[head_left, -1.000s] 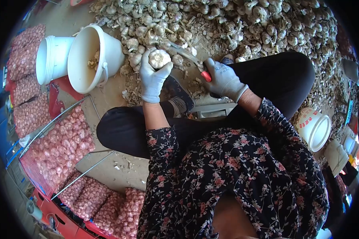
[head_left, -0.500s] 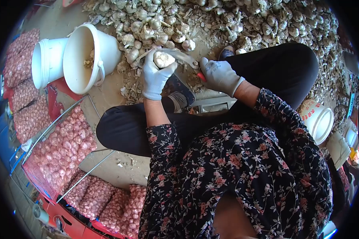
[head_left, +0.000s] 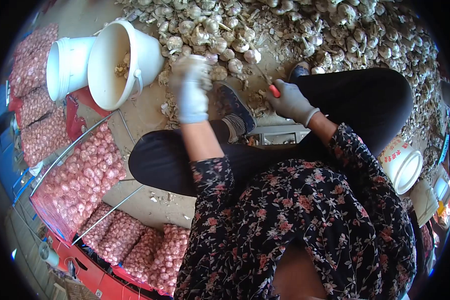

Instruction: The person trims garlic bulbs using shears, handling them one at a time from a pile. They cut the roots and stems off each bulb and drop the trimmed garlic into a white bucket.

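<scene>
My left hand (head_left: 191, 87), in a pale work glove, is smeared by motion near the bulbs at the edge of the garlic pile (head_left: 220, 30). Whether a bulb is in its fingers cannot be made out. My right hand (head_left: 292, 103), also gloved, is closed around the red handle of a knife (head_left: 274, 91). Its thin blade points up and away, towards a garlic bulb (head_left: 252, 56) on the ground. The two hands are apart, with my shoe (head_left: 235, 107) between and below them.
At left stands a wide white bucket (head_left: 97, 65) with some garlic bits inside, beside another white bucket (head_left: 57, 70). Mesh sacks of garlic (head_left: 85, 180) fill the lower left, near a metal frame (head_left: 70, 150). A printed bucket (head_left: 407, 172) lies at right.
The garlic bulb plainly seen in my left hand before is no longer discernible, as that hand blurs. My right hand and knife have drawn right, away from the left hand. The view has shifted slightly.
</scene>
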A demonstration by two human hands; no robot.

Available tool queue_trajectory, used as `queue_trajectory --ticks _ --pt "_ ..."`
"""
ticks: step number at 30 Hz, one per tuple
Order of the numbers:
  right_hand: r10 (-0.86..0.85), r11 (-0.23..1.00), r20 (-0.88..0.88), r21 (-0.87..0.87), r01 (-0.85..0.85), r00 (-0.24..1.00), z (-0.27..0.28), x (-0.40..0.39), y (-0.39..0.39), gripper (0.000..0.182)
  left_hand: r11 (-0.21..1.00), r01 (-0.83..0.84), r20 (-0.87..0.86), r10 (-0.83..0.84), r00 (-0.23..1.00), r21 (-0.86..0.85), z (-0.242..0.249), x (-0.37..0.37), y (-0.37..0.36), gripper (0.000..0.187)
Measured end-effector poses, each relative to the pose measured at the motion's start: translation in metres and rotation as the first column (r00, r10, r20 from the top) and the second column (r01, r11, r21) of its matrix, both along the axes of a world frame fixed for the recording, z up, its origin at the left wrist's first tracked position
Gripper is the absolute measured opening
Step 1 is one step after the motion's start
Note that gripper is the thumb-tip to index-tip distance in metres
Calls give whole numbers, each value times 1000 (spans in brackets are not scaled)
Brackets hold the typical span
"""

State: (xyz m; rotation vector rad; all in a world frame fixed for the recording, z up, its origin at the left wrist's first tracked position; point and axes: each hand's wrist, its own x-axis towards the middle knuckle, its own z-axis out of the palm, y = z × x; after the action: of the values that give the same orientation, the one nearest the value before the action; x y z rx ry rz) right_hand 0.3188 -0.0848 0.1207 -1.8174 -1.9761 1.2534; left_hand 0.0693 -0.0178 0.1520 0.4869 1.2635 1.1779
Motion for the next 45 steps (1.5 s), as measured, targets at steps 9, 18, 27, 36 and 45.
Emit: queue_trajectory --ticks 9,18,27,36,45 --pt "-79 996 -5 -31 79 997 6 1 -1 32 905 -373 -695 402 596 204 32 -79 62 27" --pt "-40 980 114 -191 61 993 3 -2 -2 32 867 68 -832 -494 253 -494 -122 -78 83 88" --pt "-7 995 151 97 -7 989 7 -13 10 38 881 376 -849 -416 324 -288 -6 23 45 68" --pt "50 990 207 120 -77 977 31 -7 25 39 735 497 -859 -509 -47 -462 25 55 36 69" --pt "-86 996 -18 5 86 996 10 12 -6 33 992 116 214 -103 971 -46 -29 40 28 60"
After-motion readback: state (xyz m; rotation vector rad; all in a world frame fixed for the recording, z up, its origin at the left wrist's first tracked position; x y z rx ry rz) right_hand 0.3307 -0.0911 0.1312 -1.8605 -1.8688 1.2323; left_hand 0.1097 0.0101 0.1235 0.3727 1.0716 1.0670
